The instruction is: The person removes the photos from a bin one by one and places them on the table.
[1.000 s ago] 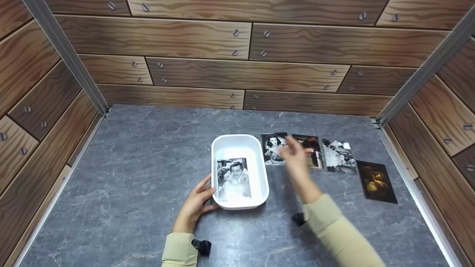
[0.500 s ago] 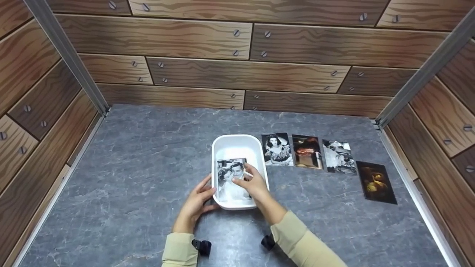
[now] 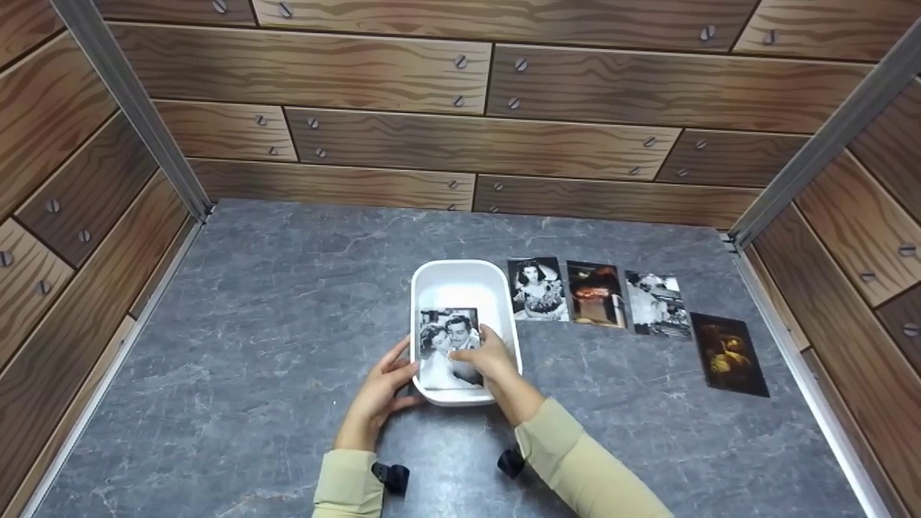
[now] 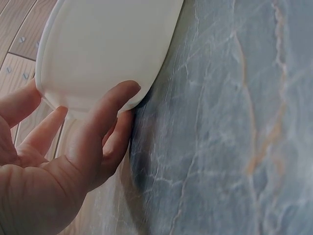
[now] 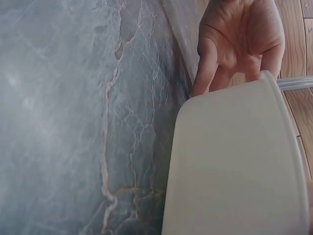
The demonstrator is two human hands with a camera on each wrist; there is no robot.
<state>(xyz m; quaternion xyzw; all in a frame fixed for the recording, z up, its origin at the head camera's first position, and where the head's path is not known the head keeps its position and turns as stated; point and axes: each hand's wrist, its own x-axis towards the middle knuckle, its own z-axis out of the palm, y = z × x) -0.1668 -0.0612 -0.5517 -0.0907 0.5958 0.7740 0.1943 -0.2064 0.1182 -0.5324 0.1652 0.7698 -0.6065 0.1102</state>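
Observation:
A white plastic box [image 3: 460, 270] stands on the table, with a black-and-white photo [image 3: 439, 360] of a couple in its near part. At the photo's right edge, my right hand [image 3: 496, 367] reaches into the box. The thumb lies over the photo's face and the index finger is at its edge, pinching it. My left hand [image 3: 375, 399] holds the box at its near left corner. In the left wrist view, the left hand [image 4: 63, 156] has its thumb and fingers spread around that corner. Most of my right hand is hidden in the right wrist view; the left hand [image 5: 242, 41] shows there instead.
Right of the box, a row of photos lies on the grey marbled table [image 3: 288, 324]: a woman's portrait [image 3: 538, 289], a reddish picture [image 3: 595, 293], a black-and-white scene [image 3: 656, 303]. A dark picture [image 3: 730, 354] lies farther right, lower down. Wood-patterned walls [image 3: 475, 140] enclose the table.
My right hand has moved left from above the portrait into the box and now pinches the photo there. The photo has shifted slightly. My left hand has stayed at the corner.

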